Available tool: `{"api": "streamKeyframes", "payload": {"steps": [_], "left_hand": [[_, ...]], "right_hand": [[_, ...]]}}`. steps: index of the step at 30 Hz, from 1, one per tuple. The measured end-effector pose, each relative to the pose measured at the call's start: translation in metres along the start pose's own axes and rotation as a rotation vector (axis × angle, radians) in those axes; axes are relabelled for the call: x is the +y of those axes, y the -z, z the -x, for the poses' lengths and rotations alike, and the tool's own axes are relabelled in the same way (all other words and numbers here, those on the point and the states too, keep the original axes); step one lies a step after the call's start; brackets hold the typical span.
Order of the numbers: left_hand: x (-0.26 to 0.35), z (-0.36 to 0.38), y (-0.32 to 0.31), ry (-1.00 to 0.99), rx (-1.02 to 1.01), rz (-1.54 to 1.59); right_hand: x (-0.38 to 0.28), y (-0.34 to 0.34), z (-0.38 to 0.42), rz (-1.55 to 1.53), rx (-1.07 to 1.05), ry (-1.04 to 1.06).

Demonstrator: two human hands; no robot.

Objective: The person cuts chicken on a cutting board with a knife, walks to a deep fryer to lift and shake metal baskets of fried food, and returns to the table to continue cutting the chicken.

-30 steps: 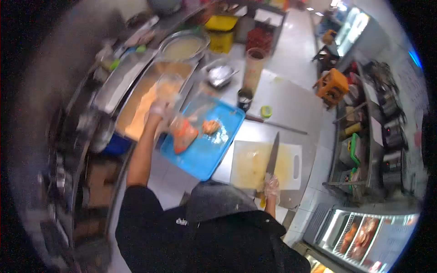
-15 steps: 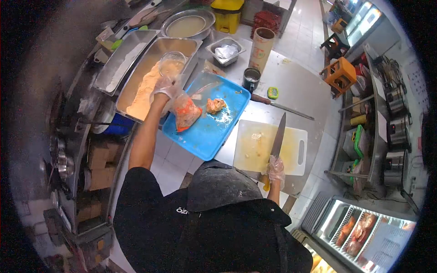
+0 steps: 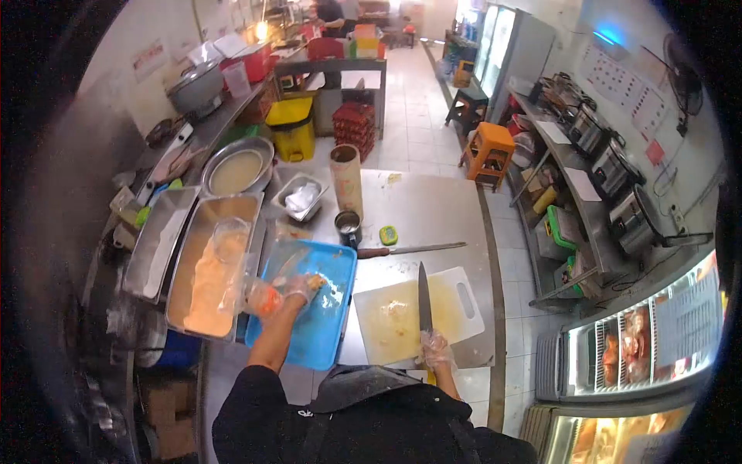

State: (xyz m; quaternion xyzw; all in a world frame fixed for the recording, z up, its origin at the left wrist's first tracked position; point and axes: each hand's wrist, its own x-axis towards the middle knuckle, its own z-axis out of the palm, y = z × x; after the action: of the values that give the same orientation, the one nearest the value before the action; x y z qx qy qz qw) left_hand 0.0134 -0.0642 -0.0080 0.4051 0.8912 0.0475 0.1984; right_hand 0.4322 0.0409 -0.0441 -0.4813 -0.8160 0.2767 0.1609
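Note:
My left hand [image 3: 297, 287], in a clear plastic glove, reaches over the blue tray [image 3: 325, 329]. Its fingers are closed around a small piece of meat [image 3: 316, 281], mostly covered by the hand. Beside my left wrist, a clear plastic bag with orange-red contents [image 3: 263, 298] lies at the tray's left edge. My right hand [image 3: 438, 350], also gloved, grips a large knife [image 3: 424, 298] by its yellow handle. The blade points away from me over the white cutting board [image 3: 374, 329], which has wet yellowish stains.
Left of the tray stand a deep steel pan of orange powder [image 3: 207, 280] and a pan of white powder [image 3: 161, 251]. Beyond are a steel bowl of liquid [image 3: 236, 172], a small steel container [image 3: 300, 196], a tall cardboard tube [image 3: 347, 182], a black mug [image 3: 348, 227], a green timer [image 3: 388, 235] and a sharpening steel [image 3: 421, 249].
My left hand has moved from above the orange powder pan to the meat piece on the tray and closed on it. My right hand keeps the knife. The view has tilted up.

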Motion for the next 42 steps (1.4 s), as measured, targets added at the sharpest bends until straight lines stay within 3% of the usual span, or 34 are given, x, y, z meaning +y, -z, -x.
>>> {"api": "streamKeyframes", "payload": {"steps": [3, 5, 9, 12, 15, 16, 18, 20, 21, 23, 25, 26, 27, 29, 30, 31, 32, 33, 35, 36, 37, 39, 40, 42], "left_hand": [[0.021, 0.023, 0.025, 0.049, 0.071, -0.237], [0.013, 0.009, 0.013, 0.106, 0.059, -0.192], [0.012, 0.018, 0.021, 0.095, 0.061, -0.215], [0.011, 0.017, 0.024, 0.148, -0.019, -0.208], [0.008, 0.022, 0.026, 0.13, 0.003, -0.136], [-0.003, 0.015, 0.015, 0.159, 0.032, -0.056], [-0.011, 0.014, 0.002, 0.198, 0.057, 0.029], [-0.002, 0.021, 0.006, 0.284, 0.259, -0.057], [-0.004, 0.023, 0.008, 0.296, 0.249, -0.054], [-0.009, 0.027, 0.015, 0.086, 0.231, 0.291], [-0.001, 0.034, 0.025, 0.262, 0.123, 0.248], [-0.005, 0.031, 0.019, 0.228, 0.153, 0.149], [-0.018, 0.019, 0.002, 0.241, 0.203, 0.202], [-0.042, -0.005, -0.029, 0.26, 0.305, 0.309], [-0.005, 0.033, 0.026, 0.276, 0.148, 0.51], [-0.028, 0.001, 0.002, 0.272, 0.116, 0.336], [-0.05, -0.019, -0.027, 0.256, 0.084, 0.162], [-0.034, 0.001, -0.011, 0.267, 0.06, 0.156], [0.027, 0.044, 0.06, 0.41, -0.279, 0.548], [0.02, 0.033, 0.049, 0.394, -0.124, 0.302], [0.009, 0.026, 0.037, 0.393, -0.131, 0.297], [-0.009, 0.016, 0.02, -0.127, 0.636, 0.371], [-0.001, 0.023, 0.025, -0.135, 0.621, 0.37], [0.025, 0.054, 0.046, 0.165, 0.412, 0.23]], "right_hand": [[0.01, -0.008, 0.0, -0.216, -0.099, -0.112], [-0.016, 0.011, 0.004, -0.242, -0.095, -0.415], [-0.004, 0.011, 0.009, -0.056, -0.056, -0.333], [0.027, -0.017, 0.002, -0.154, -0.045, -0.326], [0.048, -0.033, -0.004, -0.356, -0.162, -0.48], [0.035, -0.02, -0.004, -0.32, -0.184, -0.276], [0.002, 0.011, -0.007, -0.278, -0.216, -0.07], [-0.03, 0.037, -0.013, 0.236, -0.44, -0.091], [-0.023, 0.03, -0.016, 0.241, -0.455, -0.09], [-0.001, 0.005, -0.02, 0.161, -0.462, -0.154], [0.01, -0.004, -0.009, -0.053, 0.053, 0.263], [0.017, -0.015, -0.006, 0.037, 0.131, 0.223], [0.023, -0.023, -0.003, 0.131, 0.201, 0.183], [0.005, -0.003, -0.002, 0.009, -0.003, 0.068], [-0.003, 0.003, -0.003, -0.06, -0.074, -0.026], [-0.002, 0.0, -0.004, -0.153, -0.082, -0.176], [0.009, -0.005, -0.002, -0.149, -0.113, -0.198], [0.025, -0.012, -0.003, -0.159, -0.168, -0.2], [0.02, -0.01, 0.0, -0.167, -0.226, -0.21], [-0.012, 0.012, 0.002, -0.19, -0.159, -0.185], [-0.016, 0.014, 0.002, -0.203, -0.123, -0.179], [-0.001, 0.003, 0.001, -0.178, -0.109, -0.222], [0.015, -0.005, 0.004, -0.14, -0.134, -0.275], [0.032, -0.014, 0.007, -0.186, -0.117, -0.282]]}}
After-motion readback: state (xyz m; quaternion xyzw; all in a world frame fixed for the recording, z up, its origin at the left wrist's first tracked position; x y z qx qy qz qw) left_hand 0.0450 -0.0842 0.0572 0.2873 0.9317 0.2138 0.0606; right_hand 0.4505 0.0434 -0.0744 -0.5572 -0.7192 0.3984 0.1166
